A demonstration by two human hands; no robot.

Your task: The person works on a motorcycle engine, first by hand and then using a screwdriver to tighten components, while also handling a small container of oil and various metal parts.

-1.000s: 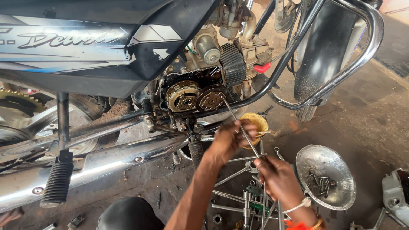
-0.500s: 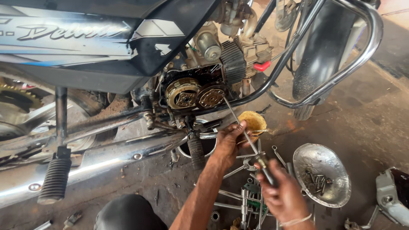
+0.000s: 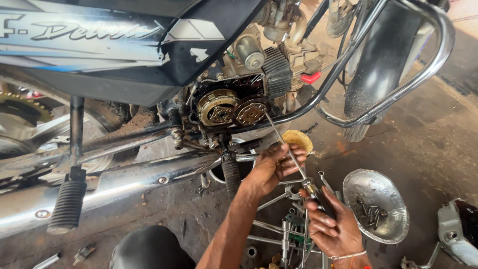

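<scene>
Our right hand (image 3: pixel 334 226) sits low in view, fingers curled tight round the dark handle of a long screwdriver (image 3: pixel 289 152). Our left hand (image 3: pixel 275 163) is just up and left of it, fingers bent loosely round the thin metal shaft about midway, guiding it; the thumb side is hidden, so we can't tell how firm that hold is. The shaft runs up and left from both hands, its tip resting at the lower right edge of the smaller round clutch part (image 3: pixel 250 111) in the opened engine, w/ a bigger brass-coloured clutch drum (image 3: pixel 215 106) touching it on the left.

Vs. a sec ago, our right hand has slid back down the tool, away from the left, and the two hands are now apart rather than bunched together; the tip looks to have stayed at the engine. We judge the tool is being lined up or levered, not pulled out.

Just behind our left hand is a small round yellowish dish (image 3: pixel 298 139). Right of our right hand, a dished shiny metal cover (image 3: pixel 378 199) lies on the floor w/ small bolts in it. Under and between the hands lies a clutter of spanners (image 3: pixel 279 234). Far left of the hands, a chrome exhaust pipe (image 3: pixel 134 182) and black ribbed footpeg (image 3: pixel 66 205). Above, the motorcycle's dark side panel (image 3: pixel 124 45); up right, a chrome crash guard (image 3: pixel 398 94).
</scene>
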